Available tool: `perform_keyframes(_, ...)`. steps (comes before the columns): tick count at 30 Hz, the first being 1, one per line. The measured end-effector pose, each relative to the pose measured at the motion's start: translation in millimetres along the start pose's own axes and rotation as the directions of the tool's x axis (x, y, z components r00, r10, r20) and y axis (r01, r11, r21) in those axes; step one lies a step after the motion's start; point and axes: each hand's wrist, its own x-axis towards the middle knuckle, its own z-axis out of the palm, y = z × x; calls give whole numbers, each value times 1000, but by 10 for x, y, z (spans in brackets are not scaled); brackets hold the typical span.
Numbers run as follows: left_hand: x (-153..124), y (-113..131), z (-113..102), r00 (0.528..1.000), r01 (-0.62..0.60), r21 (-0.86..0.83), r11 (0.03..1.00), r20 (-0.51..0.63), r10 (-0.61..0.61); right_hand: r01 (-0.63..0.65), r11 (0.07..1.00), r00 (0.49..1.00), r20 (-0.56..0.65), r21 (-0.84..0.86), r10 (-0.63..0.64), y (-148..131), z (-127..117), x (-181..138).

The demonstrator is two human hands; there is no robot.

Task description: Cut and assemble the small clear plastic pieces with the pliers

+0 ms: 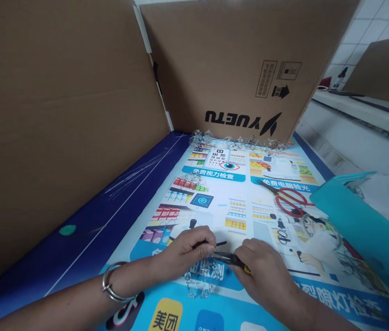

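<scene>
My right hand [263,271] is wrapped round a pair of pliers [229,259] with dark jaws and a bit of yellow on the handle. The jaw tips point left and meet the fingertips of my left hand [191,248]. Those fingers pinch the upper end of a wire piece [199,290] strung with clear beads, which hangs down over the printed sheet [215,211]. The exact spot where the jaws touch the wire is hidden by my left fingers. A metal bangle [106,282] circles my left wrist.
Red-handled scissors [294,202] lie to the right, beside a teal holder [360,225]. Loose wire [363,266] lies near its side. Beaded wire pieces [239,143] line the back, below a cardboard panel [232,69]. Thin straight strands [139,172] lie at left by another panel [60,101].
</scene>
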Motion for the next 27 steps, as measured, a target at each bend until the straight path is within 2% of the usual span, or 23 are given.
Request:
perform_keyframes(17, -9, 33, 31, 1000, 2, 93, 996, -29, 0, 2, 998, 1000, 15, -70, -1, -42, -21, 34)
perform_keyframes(22, -24, 67, 49, 995, 68, 104, 992, -76, -60, -53, 994, 998, -29, -97, 50, 19, -51, 5)
perform_keyframes(27, -32, 82, 68, 990, 86, 126, 988, -123, -70, -105, 990, 994, -29, -94, 103, 44, -152, -92)
